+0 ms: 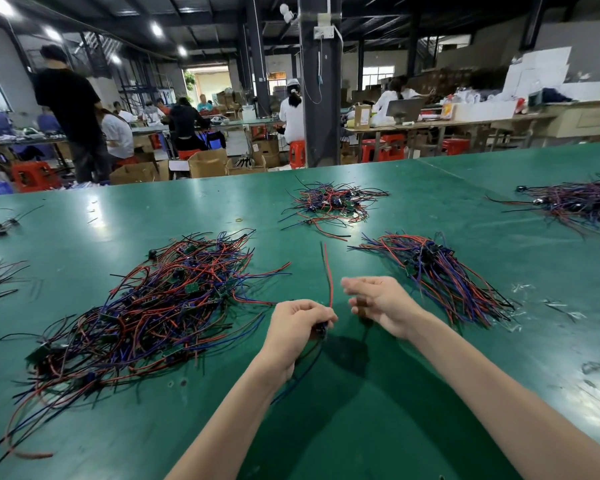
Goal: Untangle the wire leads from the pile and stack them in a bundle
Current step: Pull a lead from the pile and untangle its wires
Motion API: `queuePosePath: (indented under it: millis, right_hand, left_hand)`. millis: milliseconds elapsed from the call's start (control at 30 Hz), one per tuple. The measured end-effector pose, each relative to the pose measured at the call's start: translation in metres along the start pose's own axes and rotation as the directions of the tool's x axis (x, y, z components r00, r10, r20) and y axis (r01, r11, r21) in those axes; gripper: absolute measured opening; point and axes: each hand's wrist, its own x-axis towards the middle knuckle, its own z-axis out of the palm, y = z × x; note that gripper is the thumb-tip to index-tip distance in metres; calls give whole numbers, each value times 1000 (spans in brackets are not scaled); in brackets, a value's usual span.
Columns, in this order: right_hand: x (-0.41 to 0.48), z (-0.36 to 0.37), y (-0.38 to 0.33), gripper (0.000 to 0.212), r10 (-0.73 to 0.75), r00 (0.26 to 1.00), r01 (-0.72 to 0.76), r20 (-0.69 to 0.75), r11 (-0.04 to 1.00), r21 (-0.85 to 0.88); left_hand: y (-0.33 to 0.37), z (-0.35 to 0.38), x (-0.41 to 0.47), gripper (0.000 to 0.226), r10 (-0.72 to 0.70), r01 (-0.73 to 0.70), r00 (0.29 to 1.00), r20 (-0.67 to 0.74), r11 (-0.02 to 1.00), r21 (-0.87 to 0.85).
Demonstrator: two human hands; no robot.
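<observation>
Over green tabletop [174, 209], left hand [297, 327] pinches a red-and-black wire lead [329, 278] while right hand [381, 303] hovers loosely spread.

The left forearm [229, 410] and right forearm [499, 393] are bare and slender, showing from the frame's 6 and 4 o'clock edges. The left hand [298, 323] and right hand [381, 306] are bare too; the right hand's fingers are blurred.
</observation>
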Motion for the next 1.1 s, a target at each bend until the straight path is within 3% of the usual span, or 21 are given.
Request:
queuePosePath:
  millis: [133,367,533,733,1100]
  right_hand:
    - [-14,13,3,13,39,967,-3,251,990,-144]
    - [-20,17,3,11,4,959,23,284,996,-92]
    - [-19,20,6,5,-57,978,70,203,996,-58]
    - [-12,23,6,12,-220,975,220,16,975,-42]
    - [4,7,3,13,-379,913,349,-148,917,-194]
  left_hand:
    - [2,-3,0,26,29,-31,996,-78,999,-18]
    - [0,-4,3,29,4,-4,995,-99,1000,-1]
    - [-2,0,0,17,14,-12,998,-53,999,33]
    - [1,2,-1,27,0,1,999,-35,1000,27]
    - [5,7,-5,26,-90,91,991,99,996,-12]
